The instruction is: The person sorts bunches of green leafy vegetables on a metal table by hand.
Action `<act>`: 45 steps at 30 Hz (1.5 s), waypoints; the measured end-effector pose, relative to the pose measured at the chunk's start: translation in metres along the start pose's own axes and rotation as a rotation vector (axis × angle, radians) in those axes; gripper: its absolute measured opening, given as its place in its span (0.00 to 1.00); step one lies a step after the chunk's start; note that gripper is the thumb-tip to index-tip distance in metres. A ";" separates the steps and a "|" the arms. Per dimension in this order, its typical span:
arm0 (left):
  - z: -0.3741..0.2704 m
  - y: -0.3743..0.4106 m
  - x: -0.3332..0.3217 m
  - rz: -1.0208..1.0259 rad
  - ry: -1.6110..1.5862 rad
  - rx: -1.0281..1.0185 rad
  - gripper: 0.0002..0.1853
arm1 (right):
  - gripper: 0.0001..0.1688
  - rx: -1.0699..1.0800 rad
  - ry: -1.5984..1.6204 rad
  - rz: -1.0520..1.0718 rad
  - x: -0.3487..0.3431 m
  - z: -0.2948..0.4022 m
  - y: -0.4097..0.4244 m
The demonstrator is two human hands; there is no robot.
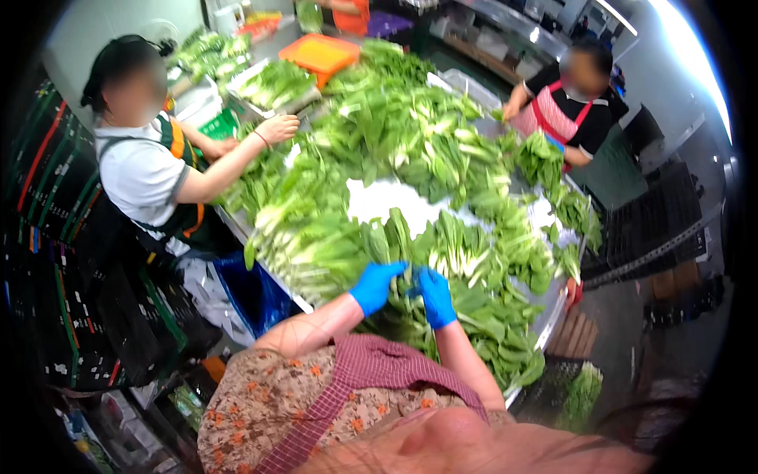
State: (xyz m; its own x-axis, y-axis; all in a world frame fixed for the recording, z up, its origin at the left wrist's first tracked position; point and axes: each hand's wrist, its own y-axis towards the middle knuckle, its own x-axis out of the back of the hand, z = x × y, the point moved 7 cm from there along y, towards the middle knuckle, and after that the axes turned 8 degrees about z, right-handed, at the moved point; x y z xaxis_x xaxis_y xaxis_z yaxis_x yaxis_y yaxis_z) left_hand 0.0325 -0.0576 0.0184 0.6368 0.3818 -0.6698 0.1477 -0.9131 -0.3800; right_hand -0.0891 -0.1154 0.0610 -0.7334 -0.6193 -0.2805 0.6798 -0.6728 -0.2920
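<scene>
My left hand, in a blue glove, grips a small upright bunch of leafy greens near its lower part. My right hand, gloved in blue too, meets the same bunch from the other side with its fingers curled; blur hides exactly what those fingers pinch. Beyond my hands, pale-stemmed greens lie side by side. To the left, a thick row of greens has its white stem ends towards the table's left edge. More loose leaves are heaped by my right forearm.
A co-worker stands at the left edge and another at the far right, both among the greens. An orange crate and a tray of greens are at the back. Black crates are stacked left; a blue bag hangs beside the table.
</scene>
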 end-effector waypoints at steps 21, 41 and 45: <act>-0.020 -0.010 -0.014 -0.049 -0.201 -0.043 0.17 | 0.11 0.057 0.159 -0.152 -0.001 -0.002 -0.005; -0.024 -0.008 -0.019 0.095 -0.176 0.065 0.20 | 0.23 -0.225 -1.203 -0.386 0.093 0.002 0.052; -0.021 -0.012 -0.001 0.034 -0.261 0.060 0.15 | 0.16 -0.111 -0.446 -0.279 0.093 0.001 0.051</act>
State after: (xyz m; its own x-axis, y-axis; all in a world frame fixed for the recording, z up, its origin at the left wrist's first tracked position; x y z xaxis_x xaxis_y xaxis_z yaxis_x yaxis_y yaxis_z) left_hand 0.0460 -0.0502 0.0362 0.4224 0.3821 -0.8219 0.0792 -0.9189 -0.3865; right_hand -0.1228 -0.2075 0.0211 -0.8023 -0.5509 0.2299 0.4374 -0.8045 -0.4018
